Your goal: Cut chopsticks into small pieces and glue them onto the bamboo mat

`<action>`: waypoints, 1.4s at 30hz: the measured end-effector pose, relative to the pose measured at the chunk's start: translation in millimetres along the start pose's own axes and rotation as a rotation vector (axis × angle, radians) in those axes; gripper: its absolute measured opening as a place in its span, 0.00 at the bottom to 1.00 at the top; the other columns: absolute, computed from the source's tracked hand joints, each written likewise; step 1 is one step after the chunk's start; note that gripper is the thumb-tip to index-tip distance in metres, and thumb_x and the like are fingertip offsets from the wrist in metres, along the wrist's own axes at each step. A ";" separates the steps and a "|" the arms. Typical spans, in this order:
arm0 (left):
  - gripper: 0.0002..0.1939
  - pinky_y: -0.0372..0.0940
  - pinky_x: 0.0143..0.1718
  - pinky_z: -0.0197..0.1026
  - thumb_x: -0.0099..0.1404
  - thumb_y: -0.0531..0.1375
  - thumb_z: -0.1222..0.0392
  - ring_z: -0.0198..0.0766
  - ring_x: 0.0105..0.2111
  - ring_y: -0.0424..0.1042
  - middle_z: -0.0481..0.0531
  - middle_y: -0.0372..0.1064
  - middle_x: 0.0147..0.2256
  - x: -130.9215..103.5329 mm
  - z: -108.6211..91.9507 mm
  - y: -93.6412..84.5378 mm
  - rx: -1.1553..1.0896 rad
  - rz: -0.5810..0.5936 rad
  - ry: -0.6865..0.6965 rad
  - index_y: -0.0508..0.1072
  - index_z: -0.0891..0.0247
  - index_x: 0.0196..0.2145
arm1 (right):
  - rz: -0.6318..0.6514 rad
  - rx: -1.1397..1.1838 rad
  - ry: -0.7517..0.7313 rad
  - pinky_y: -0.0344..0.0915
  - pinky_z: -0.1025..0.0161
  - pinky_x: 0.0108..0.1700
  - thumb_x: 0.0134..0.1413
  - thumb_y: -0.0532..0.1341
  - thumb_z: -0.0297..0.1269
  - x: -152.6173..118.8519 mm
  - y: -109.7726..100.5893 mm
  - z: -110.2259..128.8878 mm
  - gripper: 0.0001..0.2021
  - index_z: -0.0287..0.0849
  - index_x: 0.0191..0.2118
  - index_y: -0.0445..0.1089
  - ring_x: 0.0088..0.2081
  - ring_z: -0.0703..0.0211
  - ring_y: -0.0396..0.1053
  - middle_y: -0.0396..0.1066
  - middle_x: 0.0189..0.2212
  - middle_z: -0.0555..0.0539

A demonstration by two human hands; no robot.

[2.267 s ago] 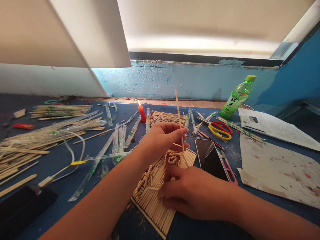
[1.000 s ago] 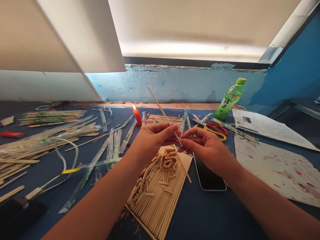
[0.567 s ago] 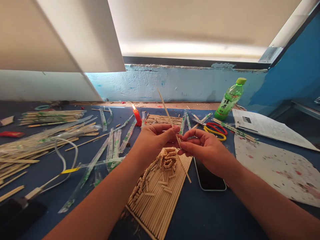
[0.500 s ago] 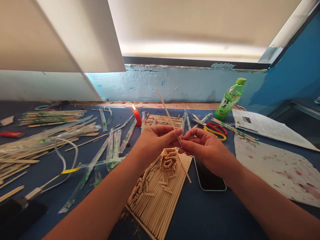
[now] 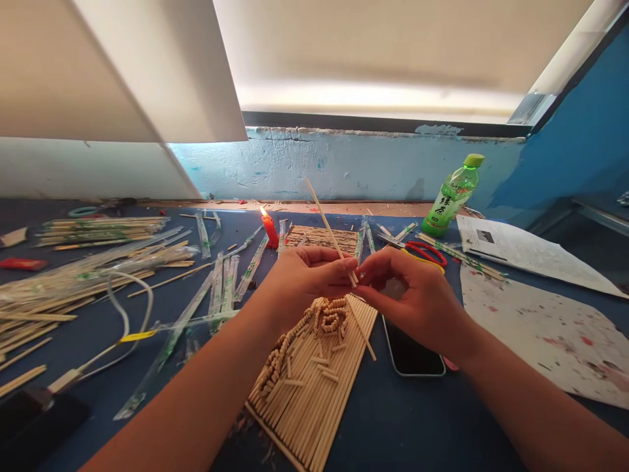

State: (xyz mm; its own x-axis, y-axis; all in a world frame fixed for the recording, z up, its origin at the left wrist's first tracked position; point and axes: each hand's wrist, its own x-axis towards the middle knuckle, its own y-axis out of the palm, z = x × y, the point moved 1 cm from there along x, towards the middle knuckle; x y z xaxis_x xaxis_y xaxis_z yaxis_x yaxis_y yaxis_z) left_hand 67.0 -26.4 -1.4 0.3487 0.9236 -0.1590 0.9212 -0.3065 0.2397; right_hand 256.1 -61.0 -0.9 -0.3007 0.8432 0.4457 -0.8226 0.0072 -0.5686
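A thin wooden chopstick (image 5: 324, 213) slants up and away, gripped between the thumb and fingers of my left hand (image 5: 314, 272). My right hand (image 5: 407, 288) is closed in a pinch at the stick's lower end, its fingertips nearly meeting my left thumb; the exact contact is partly hidden. Below both hands lies a flat panel of chopsticks (image 5: 314, 419) laid side by side. Short cut pieces form a low curved wall (image 5: 282, 354) on its left and a coil (image 5: 334, 318) near its far end. Loose short pieces (image 5: 328, 373) and one long stick (image 5: 362, 334) rest on it.
A lit red candle (image 5: 269, 229) stands behind my left hand. Scissors (image 5: 425, 252), a phone (image 5: 413, 347) and a green tea bottle (image 5: 449, 200) are on the right, near papers (image 5: 540, 328). Chopsticks (image 5: 103, 229), wrappers (image 5: 181, 341) and a white cable (image 5: 147, 308) spread across the left.
My right hand has turned, its fingers more curled and its back more towards me. The chopstick's upper tip has dipped slightly. My left hand keeps its hold.
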 end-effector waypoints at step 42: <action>0.13 0.73 0.43 0.42 0.53 0.75 0.57 0.37 0.33 0.79 0.53 0.79 0.31 -2.2 2.8 4.6 -0.024 0.052 -0.036 0.78 0.65 0.33 | -0.093 -0.097 -0.064 0.69 0.60 0.39 0.56 0.69 0.35 2.3 -2.9 0.4 0.11 0.50 0.46 0.76 0.31 0.61 0.70 0.71 0.37 0.50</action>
State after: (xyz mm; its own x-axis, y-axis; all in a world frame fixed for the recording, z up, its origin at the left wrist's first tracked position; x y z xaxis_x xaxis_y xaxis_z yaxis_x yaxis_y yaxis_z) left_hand 71.0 -30.5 -2.6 0.4025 0.8975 -0.1802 0.8973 -0.3480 0.2715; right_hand 257.6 -59.3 2.0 -0.2581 0.8007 0.5406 -0.7988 0.1379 -0.5856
